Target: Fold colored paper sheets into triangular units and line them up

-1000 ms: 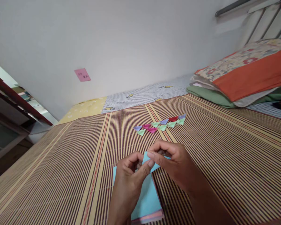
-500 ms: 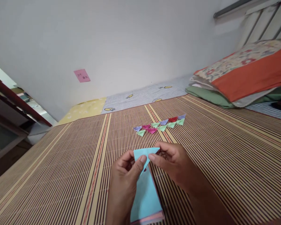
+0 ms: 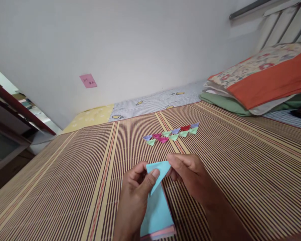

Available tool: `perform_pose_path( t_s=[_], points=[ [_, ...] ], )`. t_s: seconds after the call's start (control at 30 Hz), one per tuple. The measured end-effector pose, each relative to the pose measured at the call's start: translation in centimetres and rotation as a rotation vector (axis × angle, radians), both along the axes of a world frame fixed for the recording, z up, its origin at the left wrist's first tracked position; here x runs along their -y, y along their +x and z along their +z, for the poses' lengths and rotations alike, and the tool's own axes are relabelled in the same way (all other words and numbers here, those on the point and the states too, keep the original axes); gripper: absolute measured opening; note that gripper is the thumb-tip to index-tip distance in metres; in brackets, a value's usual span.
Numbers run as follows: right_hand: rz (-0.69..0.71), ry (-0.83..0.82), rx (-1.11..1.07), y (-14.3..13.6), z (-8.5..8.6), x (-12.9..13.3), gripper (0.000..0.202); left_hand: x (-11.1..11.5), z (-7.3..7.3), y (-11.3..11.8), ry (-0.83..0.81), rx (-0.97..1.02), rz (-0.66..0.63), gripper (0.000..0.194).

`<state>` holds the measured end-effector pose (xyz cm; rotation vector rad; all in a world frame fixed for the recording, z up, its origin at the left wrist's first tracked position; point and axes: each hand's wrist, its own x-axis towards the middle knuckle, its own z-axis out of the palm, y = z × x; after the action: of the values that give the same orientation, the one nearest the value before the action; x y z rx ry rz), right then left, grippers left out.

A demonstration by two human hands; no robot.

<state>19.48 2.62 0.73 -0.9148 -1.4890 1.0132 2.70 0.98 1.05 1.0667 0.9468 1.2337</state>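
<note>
Both hands hold one folded light-blue paper (image 3: 158,171) just above the striped bamboo mat (image 3: 240,160). My left hand (image 3: 135,190) pinches its left side with thumb on top. My right hand (image 3: 188,174) pinches its right corner. Under my hands lies a stack of paper sheets (image 3: 157,214), light blue on top with pink edges below. Farther away on the mat sit two rows of several small folded paper triangles (image 3: 172,134) in purple, pink, green and red.
Folded bedding and an orange patterned pillow (image 3: 263,80) are piled at the right. A white wall with a pink sticky note (image 3: 88,80) is behind the mat. Dark wooden furniture (image 3: 7,127) stands at the left edge. A yellow and checked sheet (image 3: 140,105) shows beyond the mat.
The blue paper went from a fold pressed between both thumbs to a raised triangular flap. My right hand slid to its right corner; my left thumb stays on the left part.
</note>
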Motion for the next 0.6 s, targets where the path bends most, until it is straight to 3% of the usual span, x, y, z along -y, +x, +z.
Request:
perform_pose_path(
  t_s=[0.17,0.43,0.6],
  points=[
    [0.105,-0.111,-0.129,-1.3,-0.5,-0.3,0.032,-0.2,-0.2,0.2,0.003,0.078,0.13,0.017],
    [0.135,-0.027,-0.018,-2.1,-0.1,0.0,0.03,-0.5,-0.5,0.1,0.013,0.094,0.22,0.022],
    [0.134,-0.067,0.074,-2.2,-0.2,0.2,0.029,-0.4,-0.5,0.2,0.042,0.073,0.271,0.024]
  ],
)
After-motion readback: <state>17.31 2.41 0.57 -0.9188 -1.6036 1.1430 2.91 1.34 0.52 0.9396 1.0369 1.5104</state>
